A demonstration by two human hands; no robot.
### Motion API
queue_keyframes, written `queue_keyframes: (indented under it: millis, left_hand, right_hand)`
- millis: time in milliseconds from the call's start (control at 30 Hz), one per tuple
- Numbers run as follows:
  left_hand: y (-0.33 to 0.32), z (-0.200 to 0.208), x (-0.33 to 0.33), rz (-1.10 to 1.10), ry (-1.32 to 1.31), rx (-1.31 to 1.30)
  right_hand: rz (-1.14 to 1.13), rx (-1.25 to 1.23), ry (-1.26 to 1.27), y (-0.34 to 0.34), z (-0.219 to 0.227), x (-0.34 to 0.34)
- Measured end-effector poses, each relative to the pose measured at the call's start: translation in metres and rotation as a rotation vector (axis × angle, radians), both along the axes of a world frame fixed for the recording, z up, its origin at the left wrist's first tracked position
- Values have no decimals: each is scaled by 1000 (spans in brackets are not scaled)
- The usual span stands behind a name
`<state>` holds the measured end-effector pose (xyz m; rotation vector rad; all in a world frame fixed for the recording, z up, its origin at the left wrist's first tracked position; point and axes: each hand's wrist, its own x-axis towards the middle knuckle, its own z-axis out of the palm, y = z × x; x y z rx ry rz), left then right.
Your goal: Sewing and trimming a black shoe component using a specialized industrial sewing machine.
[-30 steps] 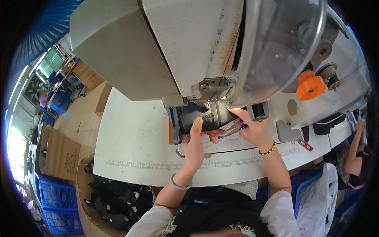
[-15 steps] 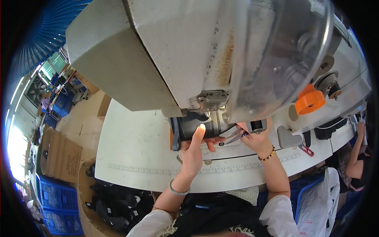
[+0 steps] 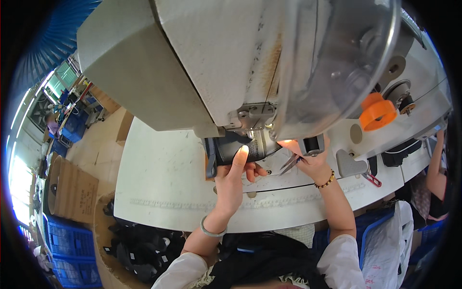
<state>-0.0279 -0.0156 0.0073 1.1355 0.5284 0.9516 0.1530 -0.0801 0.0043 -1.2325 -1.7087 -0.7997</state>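
Two bare hands flank the black piece of cloth (image 3: 231, 147), which lies under the head of the big sewing machine (image 3: 216, 58), on the white table (image 3: 159, 164); the left hand (image 3: 230, 185) is at its near left part, and the right hand (image 3: 315, 164) is just beyond its right end. From where I stand the piece looks dark and smooth over most of its length, with a grey, speckled band toward the right, lit by the machine's lamp, and a slightly curved near edge. Its far side is hidden beneath the machine. The left hand is closed on the piece, thumb laid flat on top and pointing away from the body, the other fingers curled below the near edge, their tips showing to the right. The right hand is folded around a pair of scissors (image 3: 290, 165), blades sticking out to the left and a little toward the body, near the cloth; its fingertips reach in beside the cloth's right end, partly behind a machine part, so I can't tell whether they touch it. The two hands stay apart, the scissors between them.
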Motion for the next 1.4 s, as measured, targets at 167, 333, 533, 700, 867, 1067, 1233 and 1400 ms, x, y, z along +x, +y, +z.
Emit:
queue_keyframes:
  millis: [167, 333, 533, 700, 867, 1067, 1233, 1400]
  left_hand:
    - [-1, 1, 1, -1, 9, 27]
    - [1, 7, -1, 3, 74, -19]
    - [4, 10, -1, -33, 120, -19]
    - [4, 7, -6, -74, 50, -59]
    - [10, 3, -6, -103, 28, 35]
    - [10, 1, -6, -91, 59, 38]
    - [15, -6, -9, -109, 24, 81]
    - [15, -3, -4, -126, 49, 122]
  right_hand:
    - [36, 66, 62, 6, -7, 1]
    - [35, -28, 282, 2, -10, -4]
    - [-9, 11, 165, 5, -8, -1]
    - [143, -75, 401, 13, -17, 5]
    - [227, -74, 479, 14, -11, 3]
    - [166, -83, 459, 11, -9, 0]
    - [113, -132, 424, 2, -10, -3]
    - [163, -355, 827, 11, -59, 16]
